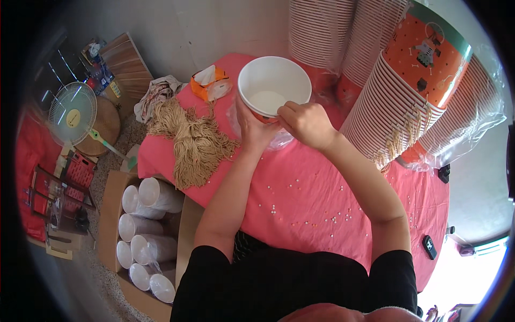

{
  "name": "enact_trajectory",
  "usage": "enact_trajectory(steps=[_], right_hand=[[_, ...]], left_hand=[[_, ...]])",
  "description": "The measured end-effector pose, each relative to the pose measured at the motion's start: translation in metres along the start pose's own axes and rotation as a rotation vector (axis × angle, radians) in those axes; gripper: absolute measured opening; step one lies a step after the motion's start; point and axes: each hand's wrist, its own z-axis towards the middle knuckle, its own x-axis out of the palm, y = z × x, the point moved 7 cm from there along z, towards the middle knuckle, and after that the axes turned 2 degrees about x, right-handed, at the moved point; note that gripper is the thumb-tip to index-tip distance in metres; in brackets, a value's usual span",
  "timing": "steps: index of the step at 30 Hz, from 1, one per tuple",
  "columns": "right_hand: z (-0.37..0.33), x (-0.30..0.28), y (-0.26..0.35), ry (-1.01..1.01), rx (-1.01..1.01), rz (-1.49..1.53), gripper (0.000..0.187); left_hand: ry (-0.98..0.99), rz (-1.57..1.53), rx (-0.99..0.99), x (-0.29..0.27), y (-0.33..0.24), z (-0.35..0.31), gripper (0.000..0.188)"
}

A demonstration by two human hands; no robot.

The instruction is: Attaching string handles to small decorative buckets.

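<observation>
A paper bucket, white inside with an orange outer wall, is held tilted above the far part of the table, its mouth toward me. My left hand is closed around its near left side and supports it from below. At the near right rim my right hand is pinched shut against the bucket's wall; what its fingertips hold, if anything, is hidden. Left of the bucket lies a bundle of beige cords. To the right leans a tall stack of nested orange buckets, with beige cord handles hanging from its near side.
The table wears a pink cloth scattered with small pale dots. An orange tissue pack and a black remote lie on it. An open carton with wrapped white cups stands left, near a fan. More bucket stacks stand behind.
</observation>
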Motion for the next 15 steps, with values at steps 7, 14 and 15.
enact_trajectory(steps=[7, 14, 15], right_hand=[[0.003, -0.013, -0.007, -0.057, 0.042, -0.019, 0.009], [0.013, -0.05, -0.013, -0.158, 0.109, 0.007, 0.009], [0.016, -0.063, -0.011, -0.196, 0.096, 0.01, 0.009]], left_hand=[[-0.037, 0.126, -0.001, -0.002, 0.001, -0.002, 0.13], [-0.011, 0.019, -0.01, -0.004, 0.004, 0.004, 0.129], [-0.016, -0.024, 0.023, -0.005, 0.001, 0.004, 0.13]])
